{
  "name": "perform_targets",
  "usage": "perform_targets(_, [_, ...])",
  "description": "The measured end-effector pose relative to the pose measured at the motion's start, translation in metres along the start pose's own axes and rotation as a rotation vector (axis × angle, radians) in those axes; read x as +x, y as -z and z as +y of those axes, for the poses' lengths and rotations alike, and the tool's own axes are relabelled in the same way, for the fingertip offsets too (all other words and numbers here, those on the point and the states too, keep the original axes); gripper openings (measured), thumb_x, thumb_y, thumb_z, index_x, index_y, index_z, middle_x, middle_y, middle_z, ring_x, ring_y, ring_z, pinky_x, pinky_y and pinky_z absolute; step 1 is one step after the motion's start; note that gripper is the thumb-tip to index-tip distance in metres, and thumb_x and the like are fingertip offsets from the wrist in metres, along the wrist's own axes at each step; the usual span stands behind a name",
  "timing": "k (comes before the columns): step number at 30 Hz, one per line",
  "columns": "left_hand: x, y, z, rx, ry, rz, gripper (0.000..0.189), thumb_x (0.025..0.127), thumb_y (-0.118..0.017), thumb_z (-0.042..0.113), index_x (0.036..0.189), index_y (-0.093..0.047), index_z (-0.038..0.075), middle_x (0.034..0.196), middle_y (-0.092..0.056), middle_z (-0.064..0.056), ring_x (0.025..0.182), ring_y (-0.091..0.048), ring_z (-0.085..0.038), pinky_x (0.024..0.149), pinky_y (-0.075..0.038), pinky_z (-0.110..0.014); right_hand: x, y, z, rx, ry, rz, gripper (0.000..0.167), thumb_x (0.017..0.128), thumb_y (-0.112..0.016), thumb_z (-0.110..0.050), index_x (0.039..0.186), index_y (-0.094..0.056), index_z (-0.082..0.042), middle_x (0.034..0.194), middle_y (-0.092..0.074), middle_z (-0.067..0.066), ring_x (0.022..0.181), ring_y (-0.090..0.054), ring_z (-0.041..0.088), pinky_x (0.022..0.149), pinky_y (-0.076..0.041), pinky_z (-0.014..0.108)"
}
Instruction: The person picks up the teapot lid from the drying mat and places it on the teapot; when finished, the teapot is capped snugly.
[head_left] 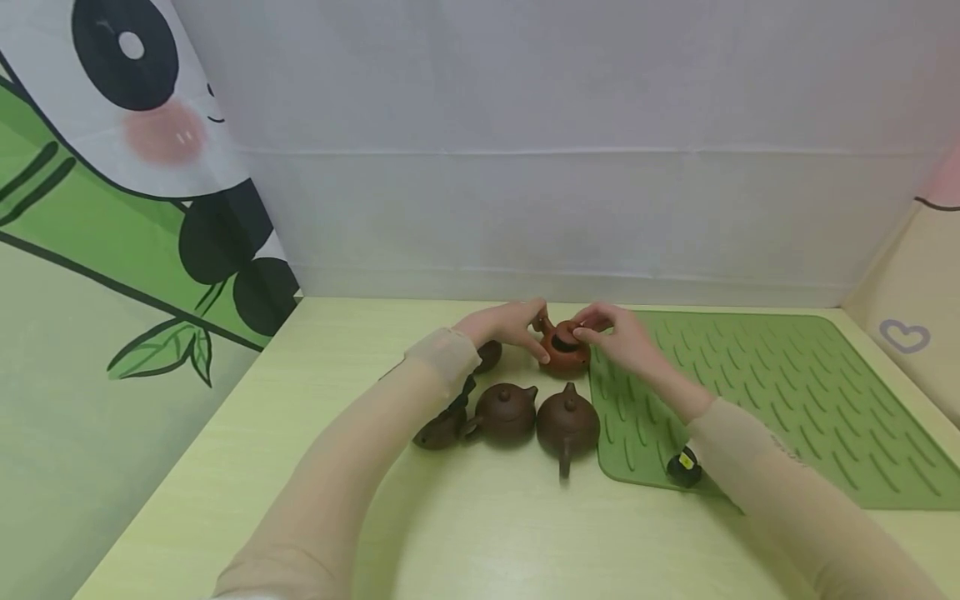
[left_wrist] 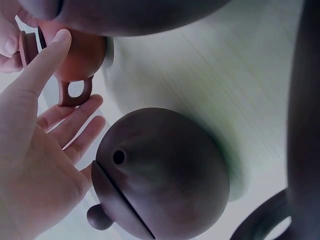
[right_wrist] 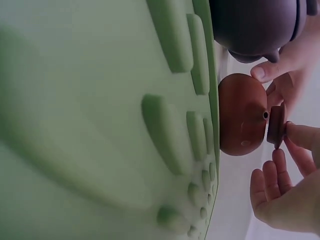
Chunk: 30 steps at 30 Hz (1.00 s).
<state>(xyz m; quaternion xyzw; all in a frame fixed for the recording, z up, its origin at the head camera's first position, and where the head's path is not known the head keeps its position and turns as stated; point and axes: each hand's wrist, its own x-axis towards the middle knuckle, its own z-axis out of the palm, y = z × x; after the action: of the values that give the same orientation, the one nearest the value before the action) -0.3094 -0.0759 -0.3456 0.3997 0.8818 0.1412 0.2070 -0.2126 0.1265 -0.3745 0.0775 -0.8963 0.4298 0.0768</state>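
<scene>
My left hand (head_left: 508,323) holds a small reddish-brown teapot (head_left: 567,363) at the back of the table, thumb on its body and fingers by the handle (left_wrist: 75,95). Between the thumb and fingers of my right hand (head_left: 618,340), the teapot's lid (right_wrist: 276,125) is pinched. It is tilted and raised from the mouth, whose dark opening shows in the head view. In the right wrist view, the spout (right_wrist: 265,115) points toward the camera. Close to the left hand stands a dark brown teapot (left_wrist: 165,170) with its lid on.
Two more dark teapots, one (head_left: 506,414) and another (head_left: 568,425), stand in front. Another dark pot (head_left: 438,431) is partly hidden by the left sleeve. A green ridged mat (head_left: 780,400) covers the right side. A small black object with a yellow mark (head_left: 684,468) appears by the right sleeve.
</scene>
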Motion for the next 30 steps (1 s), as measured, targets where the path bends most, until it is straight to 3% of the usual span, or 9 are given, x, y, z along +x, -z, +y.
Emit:
perform_targets(11, [-0.001, 0.0, 0.001, 0.011, 0.016, 0.0, 0.056, 0.085, -0.078, 0.033, 0.121, -0.044, 0.008, 0.134, -0.058, -0.01, 0.128, -0.053, -0.025, 0.11, -0.043, -0.039, 0.002, -0.01, -0.002, -0.057, -0.034, -0.04, 0.02, 0.095, -0.065, -0.017, 0.113, -0.068, -0.009, 0.109, -0.069, 0.015, 0.104, -0.063, 0.03, 0.09, -0.049, 0.046])
perform_targets(22, [-0.001, 0.0, 0.001, 0.005, 0.026, 0.001, 0.056, 0.086, -0.078, 0.033, 0.123, -0.044, 0.008, 0.135, -0.057, -0.011, 0.128, -0.054, -0.026, 0.11, -0.043, -0.039, 0.001, -0.013, -0.006, -0.129, -0.008, -0.011, 0.018, 0.094, -0.066, -0.014, 0.109, -0.072, -0.007, 0.108, -0.071, 0.015, 0.101, -0.063, 0.032, 0.086, -0.05, 0.046])
perform_targets(30, [-0.004, -0.002, 0.003, 0.025, 0.036, 0.005, 0.06, 0.085, -0.078, 0.035, 0.128, -0.043, 0.011, 0.138, -0.056, -0.013, 0.13, -0.053, -0.028, 0.11, -0.043, -0.041, -0.004, -0.014, -0.007, -0.122, 0.016, 0.013, 0.018, 0.093, -0.068, -0.016, 0.108, -0.073, -0.007, 0.106, -0.071, 0.015, 0.097, -0.065, 0.032, 0.083, -0.053, 0.043])
